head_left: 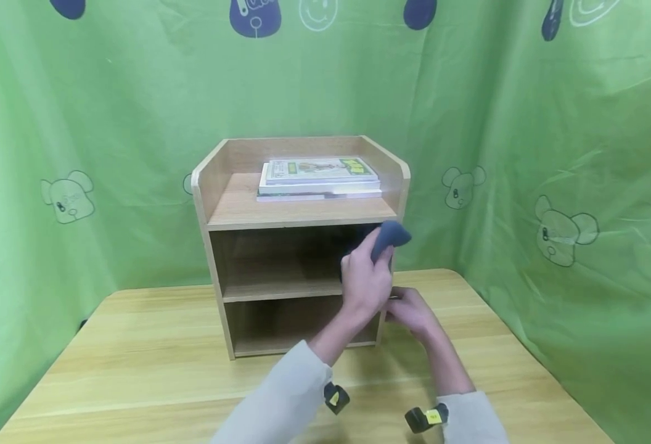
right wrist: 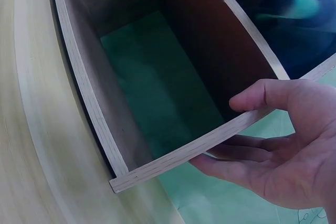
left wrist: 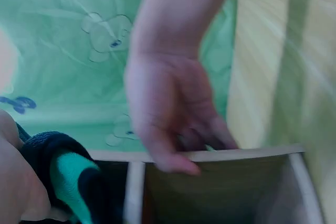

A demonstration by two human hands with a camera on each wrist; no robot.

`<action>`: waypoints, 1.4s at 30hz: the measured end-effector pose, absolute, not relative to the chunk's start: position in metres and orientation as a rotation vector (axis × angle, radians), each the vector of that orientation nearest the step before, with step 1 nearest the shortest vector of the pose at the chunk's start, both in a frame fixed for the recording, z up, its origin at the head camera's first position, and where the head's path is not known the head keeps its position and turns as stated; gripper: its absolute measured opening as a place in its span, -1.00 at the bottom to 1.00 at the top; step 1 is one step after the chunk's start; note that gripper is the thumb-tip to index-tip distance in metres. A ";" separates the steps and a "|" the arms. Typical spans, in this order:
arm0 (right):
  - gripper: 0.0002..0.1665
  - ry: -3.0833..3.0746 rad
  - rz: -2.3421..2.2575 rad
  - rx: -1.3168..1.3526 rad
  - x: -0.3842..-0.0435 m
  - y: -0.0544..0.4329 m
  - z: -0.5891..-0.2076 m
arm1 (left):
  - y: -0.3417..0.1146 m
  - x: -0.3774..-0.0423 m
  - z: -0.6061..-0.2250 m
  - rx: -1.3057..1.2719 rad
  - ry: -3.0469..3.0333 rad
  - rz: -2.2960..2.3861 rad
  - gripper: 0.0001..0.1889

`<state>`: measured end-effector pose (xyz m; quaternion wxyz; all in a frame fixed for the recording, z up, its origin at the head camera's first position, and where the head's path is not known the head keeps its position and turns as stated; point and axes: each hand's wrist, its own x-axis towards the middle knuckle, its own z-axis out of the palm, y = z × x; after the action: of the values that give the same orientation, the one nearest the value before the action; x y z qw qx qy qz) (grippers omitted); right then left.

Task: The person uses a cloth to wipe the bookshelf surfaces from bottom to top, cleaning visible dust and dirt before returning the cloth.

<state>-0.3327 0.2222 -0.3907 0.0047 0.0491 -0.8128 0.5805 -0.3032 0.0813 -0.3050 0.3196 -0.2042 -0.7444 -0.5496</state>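
Observation:
A small wooden shelf (head_left: 298, 293) stands on the table, its open compartments facing me. My left hand (head_left: 367, 277) grips a dark blue cloth (head_left: 390, 236) at the right end of the middle compartment, by the side panel. In the left wrist view the cloth (left wrist: 73, 169) shows dark and green parts, and only part of the left hand (left wrist: 21, 182) appears at the edge. Lower down, my right hand (head_left: 411, 311) holds the front edge of the right side panel (right wrist: 189, 145), thumb inside and fingers outside.
Several books (head_left: 320, 179) lie stacked on the top shelf between raised side walls. The wooden table (head_left: 137, 357) extends to both sides of the shelf. Green curtains (head_left: 325, 92) with printed bears hang behind and at both sides.

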 end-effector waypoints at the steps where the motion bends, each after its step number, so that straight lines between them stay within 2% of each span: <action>1: -0.50 -2.545 1.821 0.146 -0.332 0.222 -0.391 | 0.082 -0.302 -0.302 -0.545 -1.954 -1.455 -0.69; 14: -0.44 -2.547 1.821 0.159 -0.332 0.227 -0.393 | 0.073 -0.303 -0.301 -0.713 -2.160 -0.962 -0.51; 23: -0.44 -2.552 1.777 0.150 -0.331 0.225 -0.392 | 0.061 -0.307 -0.317 -0.793 -2.494 -0.600 -0.73; 28: -0.56 -2.554 1.718 0.067 -0.331 0.224 -0.391 | 0.061 -0.303 -0.321 -0.782 -2.556 -0.238 -0.68; 31: -0.59 -2.556 1.698 0.059 -0.330 0.224 -0.392 | 0.061 -0.300 -0.321 -0.768 -2.529 -0.101 -0.73; 34: -0.60 -2.547 1.709 0.069 -0.329 0.223 -0.393 | 0.060 -0.300 -0.324 -0.742 -2.544 -0.200 -0.76; 39: -0.54 -2.537 1.773 0.146 -0.328 0.222 -0.393 | 0.060 -0.301 -0.331 -0.679 -2.497 -0.538 -0.59; 42: -0.47 -2.549 1.790 0.188 -0.329 0.222 -0.392 | 0.063 -0.302 -0.332 -0.632 -2.406 -0.803 -0.59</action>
<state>-0.3291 0.2222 -0.3924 0.0104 0.0603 -0.8168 0.5737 -0.3021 0.0626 -0.3324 0.2609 -0.2333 -0.8886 -0.2965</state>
